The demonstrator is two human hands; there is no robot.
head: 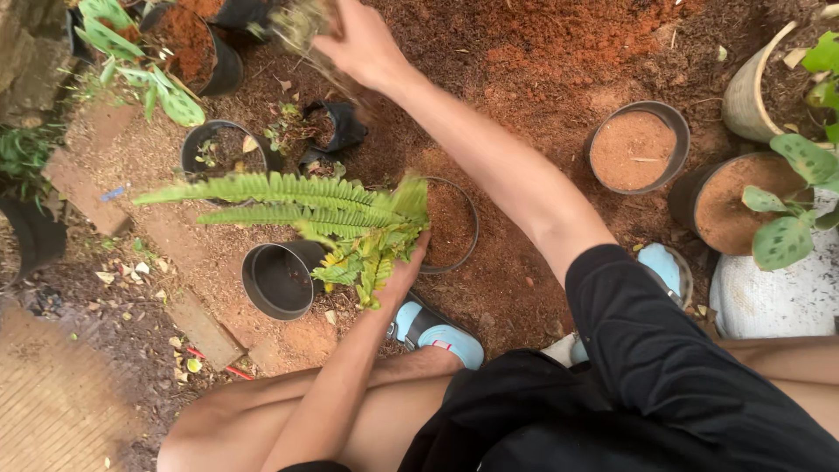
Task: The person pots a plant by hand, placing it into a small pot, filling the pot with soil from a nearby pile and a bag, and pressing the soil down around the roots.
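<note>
My left hand (404,273) grips the base of a green fern (336,214) whose long fronds stretch out to the left, just in front of a black pot filled with brown soil (451,225). My right hand (360,39) reaches far forward at the top of the view. It is closed on a blurred clump of roots and plant debris (300,24), held above the reddish soil heap (559,44).
An empty black pot (278,280) lies tipped beside the fern. More pots stand around: two soil-filled ones (635,149) at right, a leafy spotted plant (791,218), small pots with seedlings (223,150) at left. My sandalled feet (437,332) rest on the dirt.
</note>
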